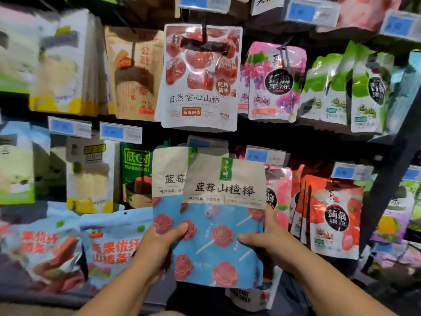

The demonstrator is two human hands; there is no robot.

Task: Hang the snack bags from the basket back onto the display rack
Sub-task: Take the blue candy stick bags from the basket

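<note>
Snack bags (218,224), two overlapping, sit lower centre of the frame, left hand (157,245) and right hand (266,240) each gripping a side, before a dark display rack (391,179) of hanging packets (198,76) and blue price tags (112,132).

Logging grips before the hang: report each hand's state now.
Left hand: grips the front blue snack bag at its left edge.
Right hand: grips the same bag's right edge.

Front snack bag (224,226) (beige above, blue below) is upright, partly covering a matching rear snack bag (167,179).
</note>
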